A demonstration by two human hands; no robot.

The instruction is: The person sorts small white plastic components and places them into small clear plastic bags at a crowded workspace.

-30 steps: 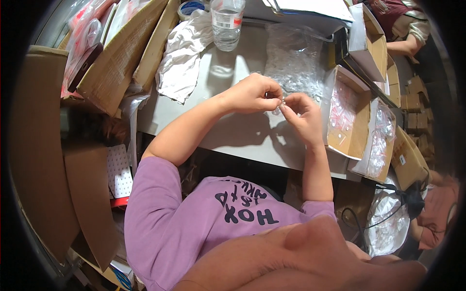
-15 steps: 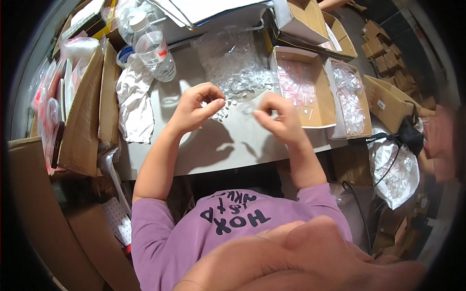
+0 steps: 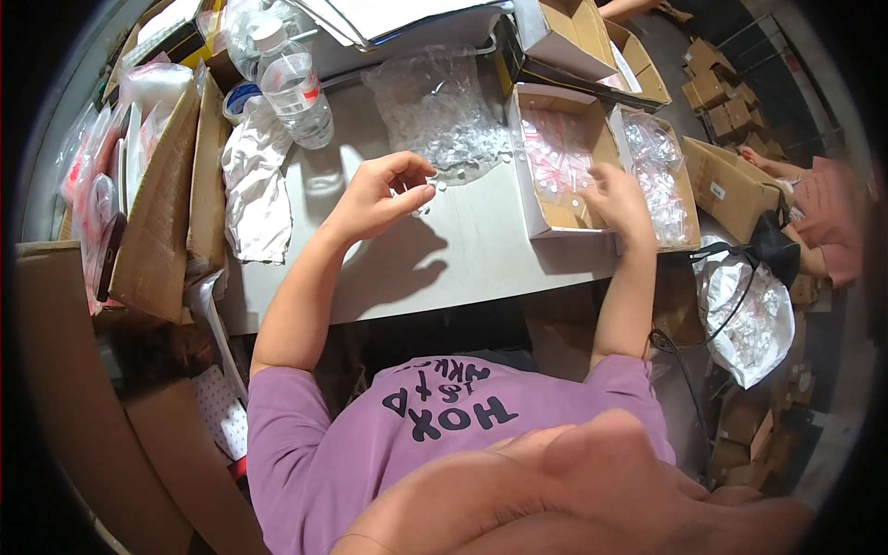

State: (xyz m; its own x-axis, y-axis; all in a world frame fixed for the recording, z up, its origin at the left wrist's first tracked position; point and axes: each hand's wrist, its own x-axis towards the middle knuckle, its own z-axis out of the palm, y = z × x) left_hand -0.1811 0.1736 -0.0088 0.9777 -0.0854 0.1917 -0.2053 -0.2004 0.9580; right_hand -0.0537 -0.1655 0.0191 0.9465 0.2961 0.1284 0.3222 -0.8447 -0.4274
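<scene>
My left hand (image 3: 381, 196) hovers over the table with its fingers curved and a gap between thumb and fingertips; nothing shows in it. Beneath its fingertips are a few small white pieces (image 3: 424, 211), partly hidden by the hand. Beyond them, a large clear plastic bag (image 3: 430, 102) lies with many more white pieces at its mouth. My right hand (image 3: 618, 202) reaches over the right side of an open cardboard box (image 3: 566, 231), its thumb and fingers apart. Small clear zip bags with red edges (image 3: 553, 153) fill part of this box.
Right of that box stands another box with clear bags (image 3: 657, 176). A water bottle (image 3: 298, 97) and a crumpled white cloth (image 3: 257, 185) are at left. Cardboard (image 3: 153, 203) stands along the left edge. A white sack (image 3: 745, 319) hangs at right, near another person's arm (image 3: 809, 259).
My right hand has moved right from the table to the box and no longer shows the small clear item it pinched. My left hand has stayed nearly in place, its fingers slightly wider apart.
</scene>
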